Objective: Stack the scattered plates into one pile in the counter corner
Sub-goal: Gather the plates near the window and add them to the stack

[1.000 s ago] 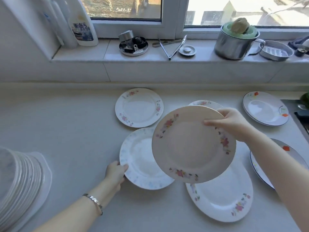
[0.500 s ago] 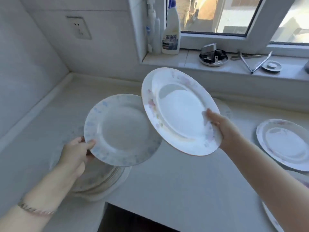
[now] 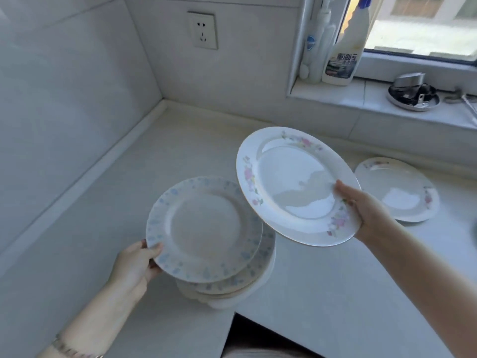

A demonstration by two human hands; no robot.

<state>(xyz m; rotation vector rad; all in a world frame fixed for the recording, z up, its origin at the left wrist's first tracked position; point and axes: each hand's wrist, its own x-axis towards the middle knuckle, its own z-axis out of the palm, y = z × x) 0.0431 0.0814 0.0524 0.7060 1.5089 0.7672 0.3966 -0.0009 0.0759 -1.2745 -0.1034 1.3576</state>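
Left hand (image 3: pixel 136 264) grips the blue plate (image 3: pixel 204 228) by its near rim, now low over the pile (image 3: pixel 240 288), which sits just under and right of that hand. Half a second ago the plate was higher, so set-down looks imminent. Right hand (image 3: pixel 361 210) pinches the pink plate (image 3: pixel 291 184) at its right rim, tilted, up and left of that hand, likely next to go on. Pile holds several plates; count unclear. Beyond the right hand, a loose plate (image 3: pixel 397 189) waits on the counter (image 3: pixel 335 293).
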